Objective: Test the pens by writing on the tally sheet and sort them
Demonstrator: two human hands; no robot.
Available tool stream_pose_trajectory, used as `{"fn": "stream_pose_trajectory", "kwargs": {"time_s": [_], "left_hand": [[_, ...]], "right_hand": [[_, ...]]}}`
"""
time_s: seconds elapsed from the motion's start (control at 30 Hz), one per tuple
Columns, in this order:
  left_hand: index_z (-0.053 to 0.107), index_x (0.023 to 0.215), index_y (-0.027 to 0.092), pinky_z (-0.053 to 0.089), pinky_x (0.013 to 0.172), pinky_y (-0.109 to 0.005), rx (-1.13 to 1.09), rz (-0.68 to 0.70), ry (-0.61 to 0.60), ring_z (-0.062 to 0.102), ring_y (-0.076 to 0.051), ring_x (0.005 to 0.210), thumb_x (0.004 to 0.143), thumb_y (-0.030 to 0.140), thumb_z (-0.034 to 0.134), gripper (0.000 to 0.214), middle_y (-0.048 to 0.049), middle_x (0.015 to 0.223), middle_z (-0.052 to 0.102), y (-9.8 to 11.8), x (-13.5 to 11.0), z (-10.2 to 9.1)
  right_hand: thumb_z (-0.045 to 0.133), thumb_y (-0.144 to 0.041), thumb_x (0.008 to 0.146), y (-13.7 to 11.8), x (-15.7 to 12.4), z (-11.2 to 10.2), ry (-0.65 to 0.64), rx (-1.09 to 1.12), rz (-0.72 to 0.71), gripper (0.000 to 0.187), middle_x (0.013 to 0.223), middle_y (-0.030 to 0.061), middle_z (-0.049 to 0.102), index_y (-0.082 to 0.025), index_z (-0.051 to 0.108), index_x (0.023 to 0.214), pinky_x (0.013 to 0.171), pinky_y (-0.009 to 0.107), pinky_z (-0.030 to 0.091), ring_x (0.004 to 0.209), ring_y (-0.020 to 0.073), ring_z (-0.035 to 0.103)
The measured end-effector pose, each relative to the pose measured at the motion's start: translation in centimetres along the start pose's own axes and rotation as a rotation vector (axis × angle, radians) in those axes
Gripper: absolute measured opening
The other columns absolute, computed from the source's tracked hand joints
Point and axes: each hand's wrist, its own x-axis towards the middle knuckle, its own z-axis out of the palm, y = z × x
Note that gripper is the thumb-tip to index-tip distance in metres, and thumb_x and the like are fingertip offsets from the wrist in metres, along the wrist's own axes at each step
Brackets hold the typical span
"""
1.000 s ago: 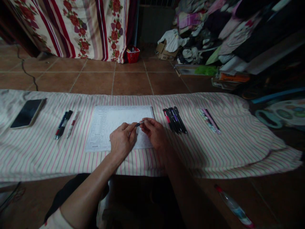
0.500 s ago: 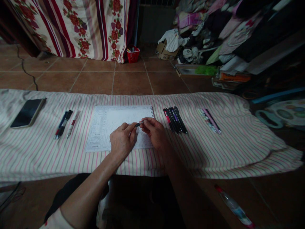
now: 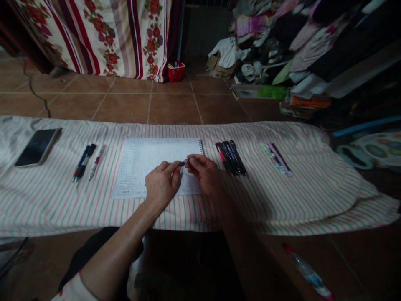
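Your left hand (image 3: 162, 184) and right hand (image 3: 203, 177) meet over the page, their fingertips (image 3: 175, 166) pinched narrowly on a short black pen part (image 3: 182, 164) with a silver end, held between the two hands. Right under your grip lies a spiral notebook (image 3: 156, 167) with a printed page, on a pink-and-green striped bedsheet (image 3: 282, 209). On the floor below and right of your hands is a clear plastic bottle (image 3: 307, 276). Just right of the notebook sits a bunch of dark pens (image 3: 231, 158), with pastel pens (image 3: 275, 159) farther right. To the left lie a dark pen (image 3: 84, 163), a white-and-red pen (image 3: 96, 162) and a smartphone (image 3: 37, 147). Beyond the sheet are brown floor tiles (image 3: 172, 108), a small red basket (image 3: 175, 72), a floral curtain (image 3: 109, 37) and heaped clothes (image 3: 263, 46).
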Motion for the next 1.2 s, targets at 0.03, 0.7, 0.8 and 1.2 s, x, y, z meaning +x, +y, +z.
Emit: {"fn": "stream_pose_trajectory", "kwargs": {"time_s": [0.03,0.7,0.8,1.2], "left_hand": [[0.065,0.111,0.026,0.036,0.056,-0.025,0.002,0.000,-0.004,0.054,-0.011,0.059,0.091,0.032,0.045,0.029,0.0000,0.086,0.067,0.0,0.0,0.0],[0.061,0.103,0.018,0.046,0.068,-0.027,-0.192,0.024,0.000,0.059,-0.015,0.075,0.086,0.021,0.048,0.021,-0.0042,0.089,0.063,-0.4,0.1,1.2],[0.058,0.109,0.018,0.047,0.072,-0.028,-0.206,0.051,0.014,0.060,-0.016,0.082,0.087,0.020,0.047,0.025,-0.0050,0.094,0.064,-0.5,0.0,1.2],[0.058,0.120,0.022,0.046,0.067,-0.025,-0.222,0.087,-0.061,0.058,-0.013,0.072,0.088,0.015,0.042,0.036,-0.0027,0.094,0.063,-0.4,0.2,0.9]], "right_hand": [[0.075,-0.038,0.065,0.0,0.0,0.0,-0.001,0.002,-0.001,0.025,0.075,-0.0007,0.068,-0.022,0.070,0.084,0.066,0.024,0.051,0.071,0.0111,0.064],[0.071,-0.039,0.069,-0.1,-0.2,0.2,-0.008,-0.078,-0.048,0.024,0.077,0.0002,0.069,-0.021,0.069,0.086,0.067,0.026,0.052,0.071,0.0118,0.064],[0.071,-0.039,0.069,-0.2,-0.3,0.3,-0.010,-0.094,-0.066,0.025,0.076,0.0005,0.069,-0.021,0.069,0.086,0.066,0.026,0.052,0.070,0.0126,0.065],[0.071,-0.039,0.068,-0.6,-0.5,0.4,0.000,-0.132,-0.087,0.028,0.074,0.0013,0.069,-0.020,0.069,0.088,0.068,0.030,0.053,0.070,0.0150,0.066]]}}
